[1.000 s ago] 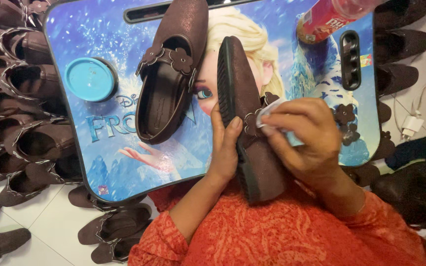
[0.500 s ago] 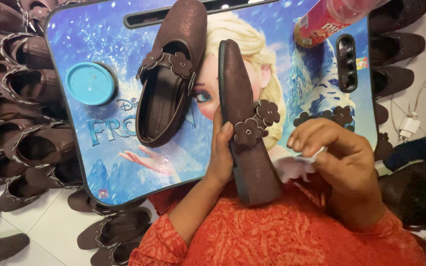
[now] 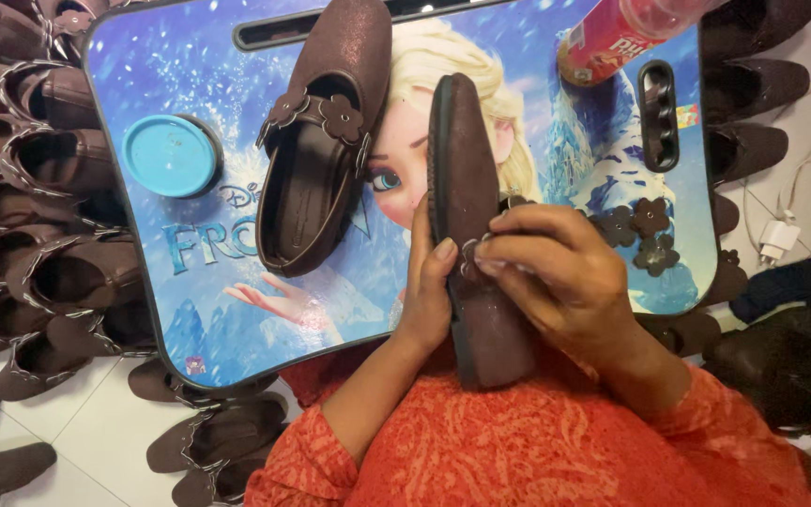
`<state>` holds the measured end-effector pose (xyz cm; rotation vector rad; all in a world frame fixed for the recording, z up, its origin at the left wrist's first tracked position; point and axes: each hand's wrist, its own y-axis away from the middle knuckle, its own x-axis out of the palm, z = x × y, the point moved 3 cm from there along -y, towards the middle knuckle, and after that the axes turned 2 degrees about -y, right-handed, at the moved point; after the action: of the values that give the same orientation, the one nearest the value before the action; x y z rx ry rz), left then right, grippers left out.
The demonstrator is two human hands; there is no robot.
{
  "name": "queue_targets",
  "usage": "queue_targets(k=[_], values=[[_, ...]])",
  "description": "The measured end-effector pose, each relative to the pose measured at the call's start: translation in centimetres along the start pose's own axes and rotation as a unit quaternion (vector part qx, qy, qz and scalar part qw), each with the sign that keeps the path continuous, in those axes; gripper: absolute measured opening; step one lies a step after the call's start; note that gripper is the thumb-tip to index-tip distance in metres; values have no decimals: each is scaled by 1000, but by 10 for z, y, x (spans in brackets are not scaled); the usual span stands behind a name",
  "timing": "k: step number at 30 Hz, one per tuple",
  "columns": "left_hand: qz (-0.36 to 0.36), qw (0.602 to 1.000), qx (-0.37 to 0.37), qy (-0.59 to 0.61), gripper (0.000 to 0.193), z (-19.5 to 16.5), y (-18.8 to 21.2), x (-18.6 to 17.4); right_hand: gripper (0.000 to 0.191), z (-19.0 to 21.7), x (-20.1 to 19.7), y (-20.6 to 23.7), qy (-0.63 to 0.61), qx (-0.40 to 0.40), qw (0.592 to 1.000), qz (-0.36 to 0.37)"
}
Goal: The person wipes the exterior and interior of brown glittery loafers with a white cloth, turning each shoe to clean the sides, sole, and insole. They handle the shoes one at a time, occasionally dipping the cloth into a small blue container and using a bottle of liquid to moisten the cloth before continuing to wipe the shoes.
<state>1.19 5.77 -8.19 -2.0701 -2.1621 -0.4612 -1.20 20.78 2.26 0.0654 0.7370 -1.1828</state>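
Observation:
I hold a dark brown glittery shoe on its side over a blue picture-printed lap table. My left hand grips the shoe from the left, thumb against its sole edge. My right hand covers the shoe's right side, fingertips pressing a small brown flower trim onto its strap. A second matching shoe with two flower trims lies open side up on the table to the left.
A round blue lid sits on the table's left part. Loose brown flower trims lie at its right, by a red bottle. Several brown shoes lie on the white floor around the table. A white charger lies at right.
My right hand had drawn away to the lower right of the shoe; now it is back on the strap, covering the flower trim. The shoe stays held on its side.

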Motion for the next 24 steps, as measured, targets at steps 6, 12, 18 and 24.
queue_targets(k=[6, 12, 18, 24], values=[[24, 982, -43, 181, 61, -10, -9, -1, 14, -14, -12, 7, -97, 181, 966, -159], [-11, 957, -82, 277, 56, -6, -25, -3, 22, -18, -6, 33, -174, 44, 978, 107], [7, 898, -170, 406, 81, -4, -32, 4, 27, -15, -39, 48, -165, 0, 981, 98], [52, 834, -207, 509, 85, -1, -40, 35, 19, -6, -18, 49, -140, -135, 981, -26]])
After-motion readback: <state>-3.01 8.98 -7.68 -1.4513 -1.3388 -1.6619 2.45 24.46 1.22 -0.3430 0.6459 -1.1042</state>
